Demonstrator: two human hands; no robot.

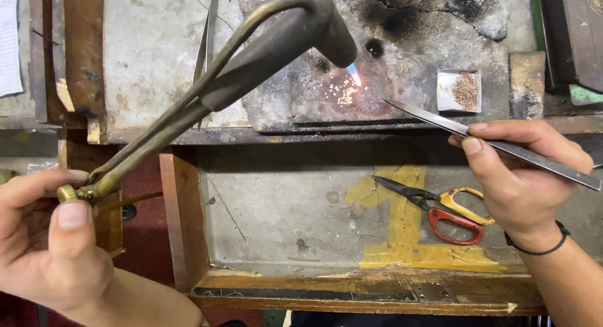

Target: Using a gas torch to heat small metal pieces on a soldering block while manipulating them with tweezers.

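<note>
While the torch (251,57) throws its small blue flame (355,74) onto a scatter of glowing metal bits (344,91) on the scorched soldering block (389,57), the left hand (50,239) has its fingers closed round the brass valve end, thumb on top. The right hand (518,170) pinches long steel tweezers (490,141), tips just right of the glow, not touching it.

Risk as I see it: linger too long and those bits could melt together, or a nudge from the tweezers could roll them off the block.

A small white tray of brownish grains (460,90) sits right of the flame. A white paper sheet (9,41) hangs at far left, and red-and-yellow scissors (440,207) lie on yellow tape (408,233) in the drawer (352,283).
</note>
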